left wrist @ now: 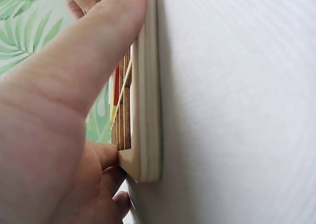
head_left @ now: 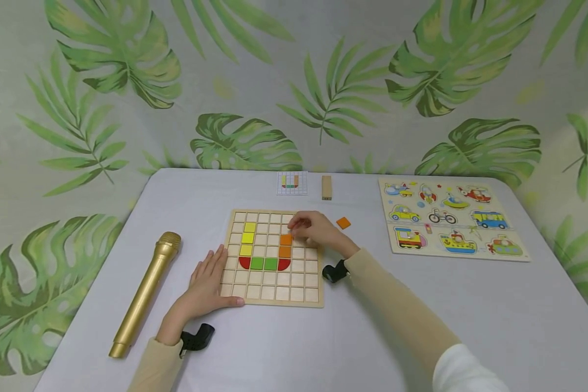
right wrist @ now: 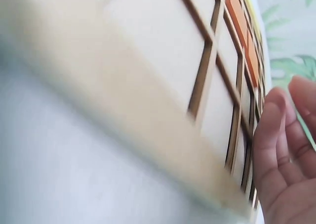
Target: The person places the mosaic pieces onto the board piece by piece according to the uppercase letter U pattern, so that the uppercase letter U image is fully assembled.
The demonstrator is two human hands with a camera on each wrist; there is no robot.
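A square wooden grid board (head_left: 274, 300) lies on the table with a U of coloured tiles set in it. Yellow tiles (head_left: 247, 238) run up the left side, orange tiles (head_left: 285, 251) up the right, with green tiles (head_left: 257, 263) between red rounded corner tiles (head_left: 283, 264) along the bottom. My left hand (head_left: 206, 286) rests against the board's left side, fingers straight and thumb along the front edge. Over the board, just beyond the upper orange tile, hovers my right hand (head_left: 314, 227); its fingers are loosely bent, with no tile visible between thumb and fingertips (right wrist: 276, 98).
A loose orange tile (head_left: 343, 222) lies right of the board. Behind stand a pattern card (head_left: 292, 183) and a small wooden block (head_left: 326, 187). A gold microphone (head_left: 144, 296) lies left, and a vehicle picture puzzle (head_left: 451, 220) lies at right.
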